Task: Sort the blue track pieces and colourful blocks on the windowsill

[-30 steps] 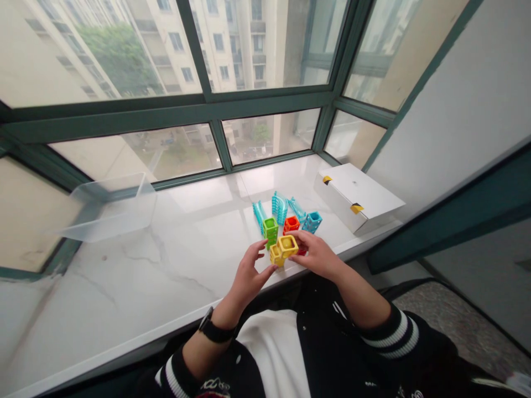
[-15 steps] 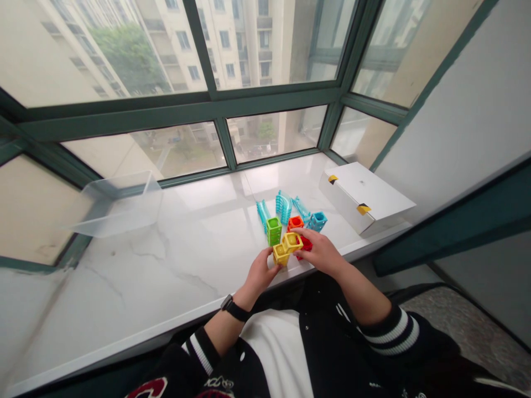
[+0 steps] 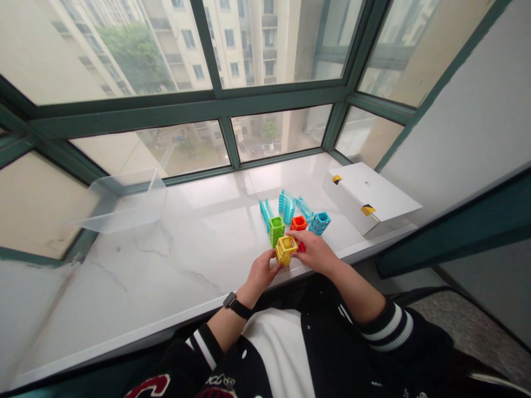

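Near the sill's front edge my left hand (image 3: pixel 262 273) grips a lower yellow block (image 3: pixel 284 260) between thumb and fingers. My right hand (image 3: pixel 314 251) holds an upper yellow block (image 3: pixel 287 244), hollow and square, over the lower one; I cannot tell whether they are joined. Just behind stands a green block tower (image 3: pixel 276 230). An orange-red block (image 3: pixel 298 223) is behind my right fingers, and a red block (image 3: pixel 302 247) is mostly hidden by that hand. To the right stands a blue block (image 3: pixel 320 223).
Several clear turquoise track pieces (image 3: pixel 287 205) lie behind the blocks. A white box (image 3: pixel 373 196) with yellow-black tabs sits at the right, and a clear plastic bin (image 3: pixel 124 204) at the left. Green-framed windows (image 3: pixel 274 99) border the white sill (image 3: pixel 174 243).
My right hand has brought the upper yellow block left and slightly down, from beside and above the lower one to over it. My left hand keeps its grip. The view has shifted slightly.
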The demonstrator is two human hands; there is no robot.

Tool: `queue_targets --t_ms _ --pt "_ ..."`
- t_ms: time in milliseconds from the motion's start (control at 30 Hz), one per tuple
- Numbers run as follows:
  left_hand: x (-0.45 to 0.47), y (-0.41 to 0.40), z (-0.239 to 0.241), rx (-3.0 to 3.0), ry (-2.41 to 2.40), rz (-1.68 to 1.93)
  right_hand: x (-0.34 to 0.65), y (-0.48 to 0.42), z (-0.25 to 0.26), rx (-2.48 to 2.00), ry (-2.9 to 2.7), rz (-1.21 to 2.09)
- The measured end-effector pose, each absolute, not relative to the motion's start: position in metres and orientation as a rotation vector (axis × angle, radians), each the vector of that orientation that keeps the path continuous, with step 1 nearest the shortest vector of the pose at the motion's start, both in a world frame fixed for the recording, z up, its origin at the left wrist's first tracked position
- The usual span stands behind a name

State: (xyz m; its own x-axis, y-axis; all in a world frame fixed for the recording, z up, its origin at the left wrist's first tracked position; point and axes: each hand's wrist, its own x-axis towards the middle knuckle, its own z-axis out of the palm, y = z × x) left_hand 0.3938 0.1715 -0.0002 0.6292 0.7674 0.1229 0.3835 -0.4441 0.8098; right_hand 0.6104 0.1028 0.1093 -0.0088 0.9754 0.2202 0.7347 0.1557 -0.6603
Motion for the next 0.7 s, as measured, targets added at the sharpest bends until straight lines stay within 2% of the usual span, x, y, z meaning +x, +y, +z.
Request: queue_targets --t_ms 700 --pt "0.394 0.17 -0.001 2.116 0.9 0.612 0.613 0.114 0.098 -1.678 -2.034 0.388"
